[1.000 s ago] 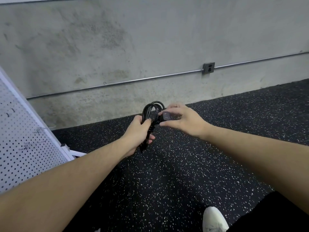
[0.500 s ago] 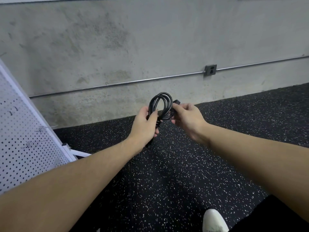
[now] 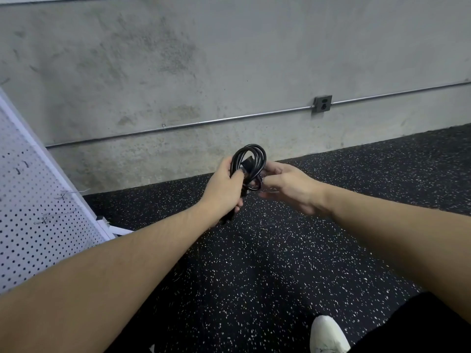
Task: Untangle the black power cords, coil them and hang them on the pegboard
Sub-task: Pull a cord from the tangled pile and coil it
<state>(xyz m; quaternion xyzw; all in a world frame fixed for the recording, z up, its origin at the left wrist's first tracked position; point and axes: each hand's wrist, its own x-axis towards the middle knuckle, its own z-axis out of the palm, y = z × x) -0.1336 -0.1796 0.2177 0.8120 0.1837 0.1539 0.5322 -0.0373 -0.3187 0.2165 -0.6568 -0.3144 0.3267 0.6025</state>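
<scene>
A coiled black power cord (image 3: 256, 159) is held up in front of me above the floor. My left hand (image 3: 224, 189) grips the coil around its middle, and a loop sticks up above my fist. My right hand (image 3: 290, 186) is at the coil's right side, its fingers pinching the cord's loose end near the plug. The white pegboard (image 3: 28, 225) stands tilted at the far left, with metal hooks (image 3: 63, 194) sticking out of it.
A concrete wall (image 3: 204, 59) runs across the back with a metal conduit (image 3: 229, 119) and a grey outlet box (image 3: 322, 103). The floor (image 3: 254, 276) is black speckled rubber. My white shoe (image 3: 328, 335) shows at the bottom right.
Both hands have risen slightly with the coil. The right hand carried the plug end around the coil's middle, from in front of the loop to its lower right.
</scene>
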